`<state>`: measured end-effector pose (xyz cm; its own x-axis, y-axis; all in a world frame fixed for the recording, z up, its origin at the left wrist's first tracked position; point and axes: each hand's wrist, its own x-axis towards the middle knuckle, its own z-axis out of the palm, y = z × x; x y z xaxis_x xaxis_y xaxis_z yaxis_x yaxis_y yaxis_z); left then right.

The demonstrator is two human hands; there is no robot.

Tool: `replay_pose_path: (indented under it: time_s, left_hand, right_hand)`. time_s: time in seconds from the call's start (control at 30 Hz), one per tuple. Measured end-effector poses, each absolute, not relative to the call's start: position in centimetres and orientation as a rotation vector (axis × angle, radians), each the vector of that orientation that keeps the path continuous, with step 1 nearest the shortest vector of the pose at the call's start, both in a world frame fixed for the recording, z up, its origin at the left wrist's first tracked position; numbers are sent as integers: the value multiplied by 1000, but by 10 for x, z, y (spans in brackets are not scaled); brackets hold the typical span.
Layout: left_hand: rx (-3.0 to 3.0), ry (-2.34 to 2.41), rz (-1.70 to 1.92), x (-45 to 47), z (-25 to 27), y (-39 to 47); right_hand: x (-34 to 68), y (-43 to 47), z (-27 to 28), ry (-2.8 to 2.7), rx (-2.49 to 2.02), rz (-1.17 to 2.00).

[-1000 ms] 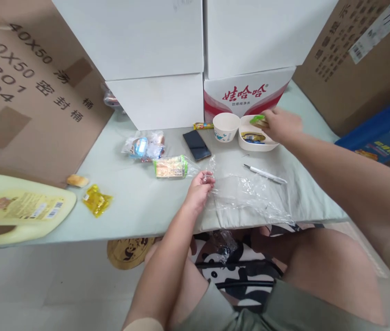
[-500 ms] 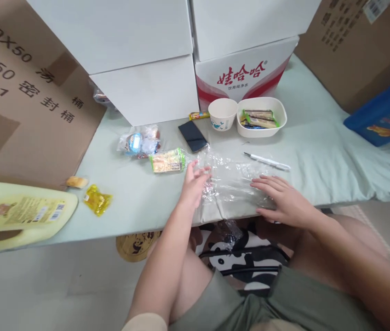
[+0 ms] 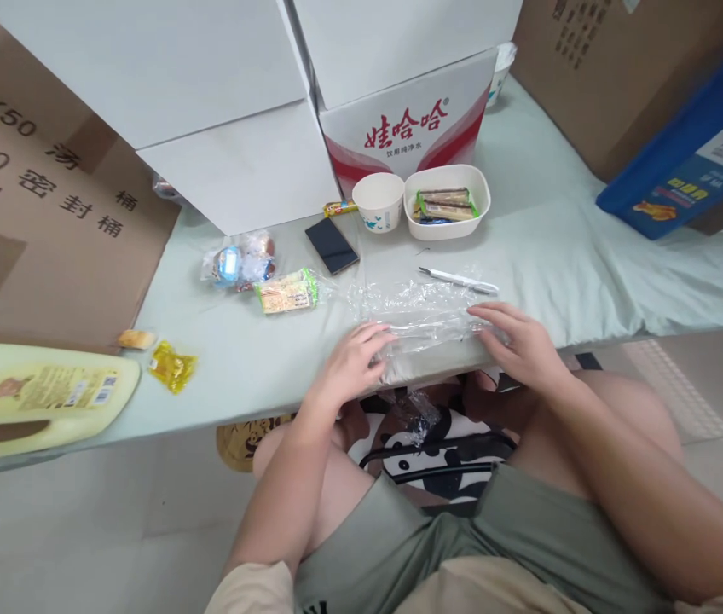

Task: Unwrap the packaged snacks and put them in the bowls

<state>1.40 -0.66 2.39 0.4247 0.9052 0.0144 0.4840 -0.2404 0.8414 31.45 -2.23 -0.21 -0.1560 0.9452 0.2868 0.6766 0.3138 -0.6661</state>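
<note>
A crumpled sheet of clear plastic film (image 3: pixel 425 311) lies along the front of the cloth-covered table, a fold running between my two hands. My left hand (image 3: pixel 358 362) is at its left end, fingers curled and closed on the edge. At the other end, my right hand (image 3: pixel 518 341) has the film between thumb and fingers. Just behind the film lies a white pen-like craft knife (image 3: pixel 460 280). To the left of the film is a clear-and-green snack packet (image 3: pixel 286 292). A black phone (image 3: pixel 332 246) rests farther back.
Behind stand a white paper cup (image 3: pixel 378 203) and a white tub (image 3: pixel 477 205) with wrapped snack bars (image 3: pixel 448 205). White boxes (image 3: pixel 259 170) rise at the back. On the left are a yellow jug (image 3: pixel 73 367), a yellow wrapper (image 3: pixel 173 367) and bagged snacks (image 3: pixel 243 260). A blue container (image 3: pixel 674 170) is at right.
My left hand has drawn down toward the table's front edge, and its fingers have curled onto the film. The film is bunched narrower between both hands. The camera view has shifted right.
</note>
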Motion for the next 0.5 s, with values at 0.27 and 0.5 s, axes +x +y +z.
replay_pose_path:
  time_s: [0.27,0.5]
  left_hand:
    - [1403,1295,1006,-9,18,9]
    - [1176,1032,748,-28,25,12]
  right_hand:
    - [318,-23,5,-1703,-1421,658]
    - [312,-20,8,-1200,-1483,1018]
